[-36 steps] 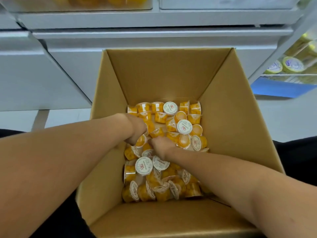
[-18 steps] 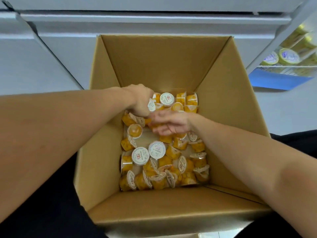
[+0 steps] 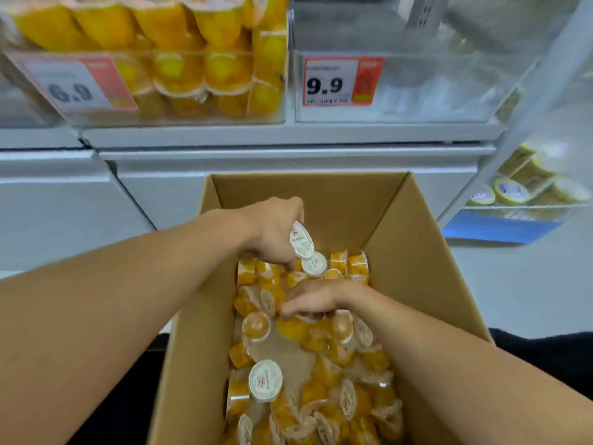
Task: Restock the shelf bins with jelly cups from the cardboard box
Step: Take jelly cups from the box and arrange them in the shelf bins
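Observation:
An open cardboard box [image 3: 414,252] stands below the shelf, its floor strewn with several orange jelly cups [image 3: 324,374] with white lids. My left hand [image 3: 272,232] is raised inside the box near its back wall and grips a jelly cup [image 3: 301,240] whose white lid faces right. My right hand [image 3: 313,300] lies lower, palm down on the cups in the middle of the box, fingers pointing left; what its fingers hold is hidden. Above, a clear shelf bin [image 3: 179,118] at the left is full of orange jelly cups. The clear bin [image 3: 417,91] to its right looks empty.
Price tags reading 6.9 [image 3: 77,88] and 9.9 [image 3: 340,81] hang on the bin fronts. A grey shelf ledge [image 3: 288,136] runs under the bins. At the right, another rack holds yellow-lidded tubs [image 3: 510,191] above a blue strip.
My left hand has lifted a jelly cup up from the pile. My right hand stays low on the cups. The view has tilted up, bringing the shelf bins into sight.

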